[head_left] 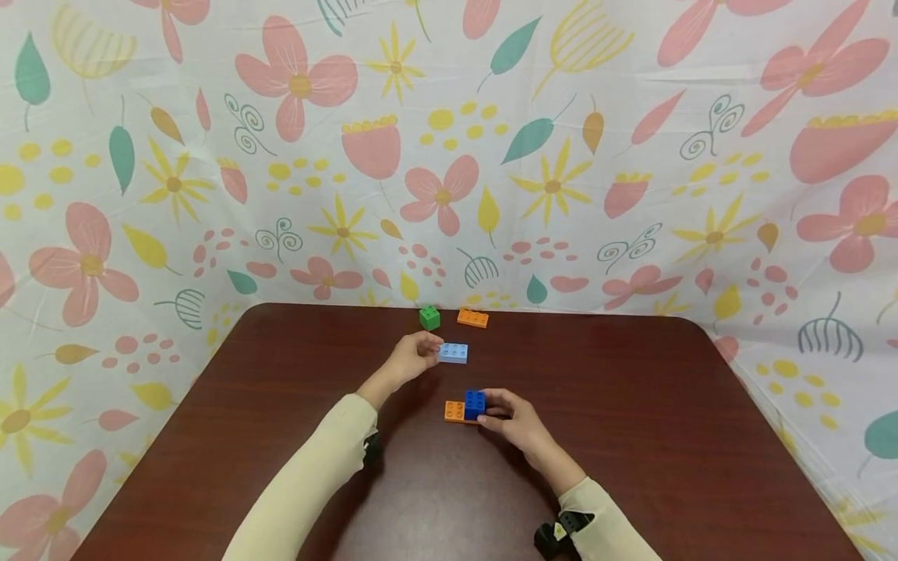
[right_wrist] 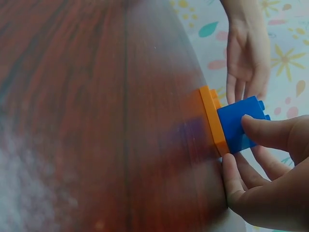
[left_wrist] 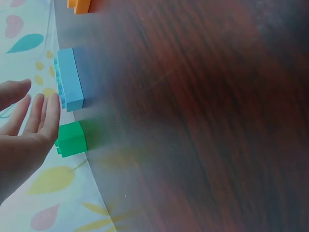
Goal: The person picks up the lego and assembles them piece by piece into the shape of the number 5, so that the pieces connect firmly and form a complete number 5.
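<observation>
Right hand (head_left: 515,421) pinches blue block (head_left: 475,404); left hand (head_left: 410,360), loose, beside light-blue brick (head_left: 454,354).
Likely light, stiff: grip opposite sides.

Head view, ctr: lt-blue brick (head_left: 454,354), L end partly behind L hand (head_left: 410,361); blue block (head_left: 475,403) & R hand (head_left: 517,419) hide pt of orange plate (head_left: 454,411).

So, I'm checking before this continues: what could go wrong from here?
The left hand might nudge the green brick beyond it, which sits near the far edge of the table. The right hand holds the dark blue brick at one end of an orange brick, so a sideways pull could tip both.
</observation>
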A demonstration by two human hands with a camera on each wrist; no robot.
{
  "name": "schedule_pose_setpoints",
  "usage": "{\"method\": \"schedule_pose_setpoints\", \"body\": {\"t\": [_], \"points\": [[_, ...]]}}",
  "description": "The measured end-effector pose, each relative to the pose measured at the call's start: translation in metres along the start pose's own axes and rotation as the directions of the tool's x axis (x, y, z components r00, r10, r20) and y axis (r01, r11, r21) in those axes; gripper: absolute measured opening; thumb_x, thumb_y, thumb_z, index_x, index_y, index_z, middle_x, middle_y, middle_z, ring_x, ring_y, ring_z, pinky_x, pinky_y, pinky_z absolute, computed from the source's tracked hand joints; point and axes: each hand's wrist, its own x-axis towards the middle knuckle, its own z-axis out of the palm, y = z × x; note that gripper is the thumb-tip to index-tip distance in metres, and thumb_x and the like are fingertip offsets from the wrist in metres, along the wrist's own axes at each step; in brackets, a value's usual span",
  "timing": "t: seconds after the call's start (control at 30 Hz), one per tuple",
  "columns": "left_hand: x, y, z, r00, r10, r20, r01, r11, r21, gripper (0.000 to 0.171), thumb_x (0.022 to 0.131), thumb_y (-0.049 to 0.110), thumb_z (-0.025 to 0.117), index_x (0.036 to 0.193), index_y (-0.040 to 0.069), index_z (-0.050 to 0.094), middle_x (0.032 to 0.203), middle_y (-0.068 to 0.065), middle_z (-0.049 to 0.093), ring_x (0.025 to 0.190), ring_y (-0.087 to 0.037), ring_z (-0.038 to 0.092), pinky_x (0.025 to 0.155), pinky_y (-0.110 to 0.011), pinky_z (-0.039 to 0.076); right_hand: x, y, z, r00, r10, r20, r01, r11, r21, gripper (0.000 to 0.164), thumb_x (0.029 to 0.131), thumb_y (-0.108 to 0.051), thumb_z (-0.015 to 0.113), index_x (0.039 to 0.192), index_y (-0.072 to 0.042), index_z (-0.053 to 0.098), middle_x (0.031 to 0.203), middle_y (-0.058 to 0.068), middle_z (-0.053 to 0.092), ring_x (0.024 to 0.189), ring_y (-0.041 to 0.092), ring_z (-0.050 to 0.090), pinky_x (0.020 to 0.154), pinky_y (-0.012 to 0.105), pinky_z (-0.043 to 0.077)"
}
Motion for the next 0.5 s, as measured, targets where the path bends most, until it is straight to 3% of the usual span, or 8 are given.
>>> {"method": "schedule_pose_setpoints", "body": {"t": [0.2, 0.5], "points": [[0.011, -0.005, 0.002, 0.997, 0.044, -0.065, -0.042, 0.998, 0.04, 0.033, 0.089, -0.004, 0.063, 0.122, -0.003, 0.059, 0.118, -0.021, 0.061, 0.107, -0.032, 0.057, 0.089, -0.04, 0.051, -0.002, -0.001, 0.001, 1.0, -0.006, 0.006, 0.006, 1.0, -0.001, 0.041, 0.085, -0.002, 0.071, 0.125, -0.007, 0.061, 0.118, 0.01, 0.063, 0.103, 0.026, 0.059, 0.082, 0.039, 0.053], [0.024, -0.013, 0.004, 0.995, 0.064, -0.073, -0.056, 0.993, 0.101, 0.036, 0.089, -0.003, 0.064, 0.124, -0.001, 0.058, 0.121, -0.016, 0.061, 0.113, -0.033, 0.054, 0.093, -0.041, 0.049, -0.001, -0.001, 0.0, 1.0, -0.006, 0.009, 0.006, 1.0, -0.02, 0.04, 0.086, -0.005, 0.071, 0.125, -0.006, 0.06, 0.119, 0.014, 0.062, 0.105, 0.029, 0.059, 0.083, 0.038, 0.053]]}}
